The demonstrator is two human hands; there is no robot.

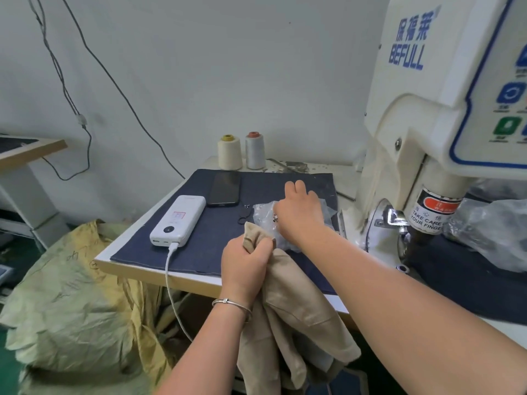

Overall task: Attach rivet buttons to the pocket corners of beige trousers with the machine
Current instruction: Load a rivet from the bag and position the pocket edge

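Beige trousers (296,306) hang over the table's front edge, bunched at the top. My left hand (245,266) grips that bunched top corner of the fabric. My right hand (298,212) reaches into a clear plastic bag (263,216) of small rivet parts on the dark blue cloth (199,246); its fingertips are hidden inside the bag, with two fingers raised. The white riveting machine (433,132) stands at the right, its press head (410,229) just beyond my right arm.
A white power bank (178,220) with a cable and a black phone (224,188) lie on the cloth at left. Two thread cones (241,151) stand at the back. A crumpled plastic bag (493,232) sits right of the machine. A yellow sack (74,303) fills the floor left.
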